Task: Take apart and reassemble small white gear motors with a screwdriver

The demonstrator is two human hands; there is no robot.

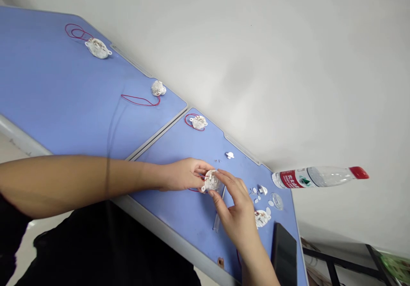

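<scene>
A round white device with a clear cover [212, 181] is held between both hands above the blue table [179, 209]. My left hand [185, 174] grips its left edge, where a white tab sticks out and a red wire runs by the fingers. My right hand [235, 200] has its thumb and fingertips closed on the device's right side. Beneath my right hand, a clear strip [216, 222] lies on the table. Another white round part [262, 218] sits just right of my right wrist, partly hidden. Small white discs [268, 211] and a clear round cover [276, 201] lie near it.
Similar round devices with red wires rest at the far left [98, 48], near the table seam [158, 88] and beyond my hands [198, 122]. A water bottle with a red cap [320, 177] stands by the wall. A black phone [284, 254] lies at the right.
</scene>
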